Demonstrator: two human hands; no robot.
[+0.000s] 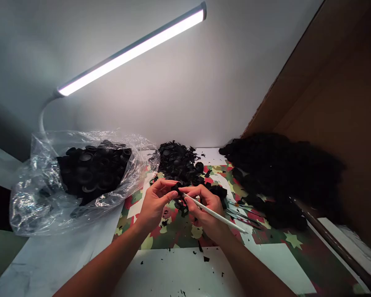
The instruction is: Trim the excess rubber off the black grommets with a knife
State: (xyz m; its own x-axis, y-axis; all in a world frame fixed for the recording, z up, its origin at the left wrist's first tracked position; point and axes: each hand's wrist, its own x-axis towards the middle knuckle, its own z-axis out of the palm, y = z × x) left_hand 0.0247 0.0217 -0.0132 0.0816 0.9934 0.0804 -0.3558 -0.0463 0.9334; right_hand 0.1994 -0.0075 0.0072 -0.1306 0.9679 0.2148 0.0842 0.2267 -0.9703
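Note:
My left hand (156, 202) pinches a small black rubber part (176, 189) between thumb and fingertips, just above the patterned mat. My right hand (205, 210) is closed round a thin white-handled tool (216, 214), whose tip meets the black part. The tool's handle runs back to the right over my wrist. Both hands hover in front of a heap of black scraps (177, 163).
A clear plastic bag (49, 198) of black round parts (92, 171) lies at the left. A large dark pile (284, 173) sits at the right beside a cardboard wall (336, 95). Spare thin tools (244, 214) lie on the camouflage-patterned mat (176, 233). A lit lamp bar (132, 49) hangs overhead.

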